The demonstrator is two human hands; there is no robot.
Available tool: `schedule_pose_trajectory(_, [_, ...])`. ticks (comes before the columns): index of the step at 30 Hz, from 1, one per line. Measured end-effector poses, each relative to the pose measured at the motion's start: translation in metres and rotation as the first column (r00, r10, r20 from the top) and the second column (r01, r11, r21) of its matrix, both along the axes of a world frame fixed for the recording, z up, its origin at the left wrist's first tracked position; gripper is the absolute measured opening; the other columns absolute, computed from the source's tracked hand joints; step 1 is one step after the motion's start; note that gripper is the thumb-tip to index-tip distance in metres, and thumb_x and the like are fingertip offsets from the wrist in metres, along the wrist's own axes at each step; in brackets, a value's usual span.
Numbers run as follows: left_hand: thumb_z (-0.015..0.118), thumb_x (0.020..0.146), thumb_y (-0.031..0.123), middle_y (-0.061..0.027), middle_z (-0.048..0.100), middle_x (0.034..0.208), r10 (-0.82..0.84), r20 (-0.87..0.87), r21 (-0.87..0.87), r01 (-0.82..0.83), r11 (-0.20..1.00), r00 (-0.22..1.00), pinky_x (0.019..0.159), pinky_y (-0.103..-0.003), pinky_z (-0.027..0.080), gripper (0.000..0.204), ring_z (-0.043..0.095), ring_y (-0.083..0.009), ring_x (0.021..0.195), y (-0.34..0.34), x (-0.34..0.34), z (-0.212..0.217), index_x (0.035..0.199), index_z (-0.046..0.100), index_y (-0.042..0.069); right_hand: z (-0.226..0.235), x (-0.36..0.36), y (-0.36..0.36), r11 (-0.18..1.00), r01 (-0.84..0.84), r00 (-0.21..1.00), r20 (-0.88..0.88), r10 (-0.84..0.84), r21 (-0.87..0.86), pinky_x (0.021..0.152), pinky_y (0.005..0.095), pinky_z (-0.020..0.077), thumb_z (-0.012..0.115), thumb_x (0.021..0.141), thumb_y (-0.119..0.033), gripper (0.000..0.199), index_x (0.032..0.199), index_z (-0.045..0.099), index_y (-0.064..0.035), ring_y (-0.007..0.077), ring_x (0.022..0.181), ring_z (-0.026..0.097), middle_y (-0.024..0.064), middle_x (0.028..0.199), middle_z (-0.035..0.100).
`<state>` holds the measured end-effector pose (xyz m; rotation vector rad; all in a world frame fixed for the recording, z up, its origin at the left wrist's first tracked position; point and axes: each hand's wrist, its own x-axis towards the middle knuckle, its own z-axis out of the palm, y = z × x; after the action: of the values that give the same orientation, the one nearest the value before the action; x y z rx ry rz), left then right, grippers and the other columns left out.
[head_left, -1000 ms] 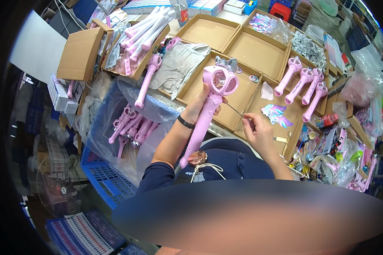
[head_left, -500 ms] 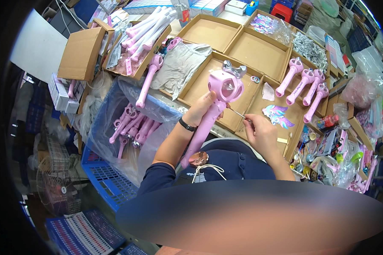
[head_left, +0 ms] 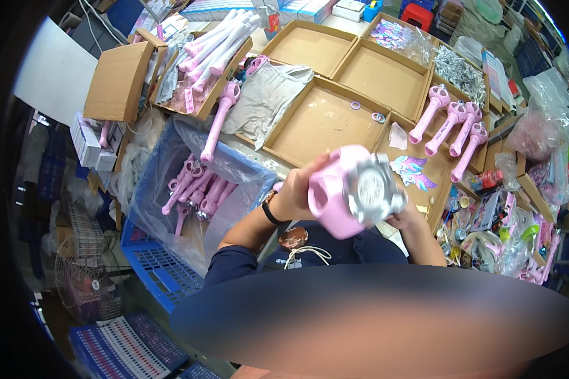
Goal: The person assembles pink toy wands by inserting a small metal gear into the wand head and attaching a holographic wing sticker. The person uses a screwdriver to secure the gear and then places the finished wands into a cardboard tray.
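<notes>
My left hand [head_left: 292, 194] is closed round a pink toy wand [head_left: 336, 211], just below its rounded head. The wand is tipped so that its silver crown-shaped top [head_left: 374, 188] points up toward me and to the right; its handle is mostly hidden behind the head. My right hand [head_left: 412, 222] is right behind the crown with curled fingers, partly covered by it, and whatever they hold is out of sight. On the tray past my right hand lies a purple-blue wing-shaped piece [head_left: 413, 172].
Shallow cardboard trays [head_left: 316, 120] cover the bench; one holds small rings [head_left: 377, 117]. Several pink wands [head_left: 446, 126] lie at the right, near a box of silver parts [head_left: 459, 76]. A blue crate [head_left: 146, 237] with more wands stands left, below a grey cloth [head_left: 269, 95].
The wand has swung from upright to tipped toward me, its crown moving down and right. My right hand, which held a thin metal tool, is now partly behind the crown.
</notes>
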<state>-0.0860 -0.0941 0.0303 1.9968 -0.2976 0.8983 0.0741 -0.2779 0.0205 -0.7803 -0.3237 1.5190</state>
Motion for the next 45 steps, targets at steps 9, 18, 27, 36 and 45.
schedule_pose_trajectory(9, [0.085, 0.059, 0.019, -0.0229, 0.036, 0.135, -0.204, -0.198, -0.407, 0.109, 0.907, 0.959, 0.097, -0.038, 0.038, 0.098, 0.044, -0.0286, 0.121, 0.018, -0.002, -0.038, 0.134, 0.024, 0.001, 0.0, -0.021, 0.002, 0.905, 0.082, -0.082, 0.907, -0.412, 0.418, 0.052, 0.0275, 0.0406, 0.052, 0.089, -0.015, 0.018, 0.085, 0.059, 0.0018, 0.0095, 0.058, 0.051, -0.0017, 0.066, 0.056])
schedule_pose_trajectory(18, [0.076, 0.069, 0.016, -0.0195, 0.062, 0.094, -0.392, -0.328, -0.94, -0.255, 0.227, 0.86, 0.067, -0.033, 0.052, 0.087, 0.064, -0.0285, 0.081, 0.017, -0.007, -0.105, 0.137, 0.023, 0.003, -0.021, -0.018, 0.001, 0.996, 0.067, 0.957, 0.287, -0.047, -0.063, 0.038, 0.0201, 0.0216, 0.05, 0.092, -0.025, 0.028, 0.078, 0.059, -0.0022, 0.0037, 0.04, 0.03, -0.0035, 0.051, 0.041])
schedule_pose_trajectory(27, [0.075, 0.068, 0.013, -0.0159, 0.062, 0.082, -0.136, -0.028, 0.232, 0.139, 0.963, 0.99, 0.054, -0.034, 0.05, 0.083, 0.063, -0.0289, 0.066, 0.021, -0.002, -0.029, 0.136, 0.028, 0.005, -0.036, -0.007, -0.002, 0.956, -0.225, 0.957, -0.225, 0.181, -0.189, 0.033, 0.0165, 0.0176, 0.049, 0.092, -0.028, 0.024, 0.082, 0.053, -0.0066, 0.0007, 0.038, 0.022, -0.009, 0.048, 0.026])
schedule_pose_trajectory(36, [0.075, 0.067, 0.013, -0.0167, 0.063, 0.089, -0.181, -0.03, 0.283, 0.182, 0.942, 0.983, 0.063, -0.034, 0.051, 0.075, 0.064, -0.0309, 0.076, 0.027, 0.015, -0.016, 0.13, 0.037, 0.003, -0.051, 0.0, 0.0, 0.894, -0.343, 0.905, -0.355, 0.233, -0.287, 0.03, 0.0158, 0.018, 0.042, 0.093, -0.035, 0.034, 0.076, 0.052, -0.007, 0.0014, 0.037, 0.023, -0.0077, 0.046, 0.026])
schedule_pose_trajectory(45, [0.025, 0.072, 0.081, -0.0158, 0.055, 0.11, -0.049, 0.134, -0.699, 0.13, 0.704, 0.99, 0.071, -0.036, 0.052, 0.091, 0.061, -0.0239, 0.085, 0.044, 0.053, 0.026, 0.113, 0.047, 0.002, -0.042, -0.021, 0.02, 0.907, 0.208, 0.348, 0.838, -0.419, 0.367, 0.067, 0.0226, 0.0392, 0.073, 0.07, -0.011, 0.041, 0.092, 0.039, -0.0056, 0.0141, 0.074, 0.048, 0.0089, 0.096, 0.05])
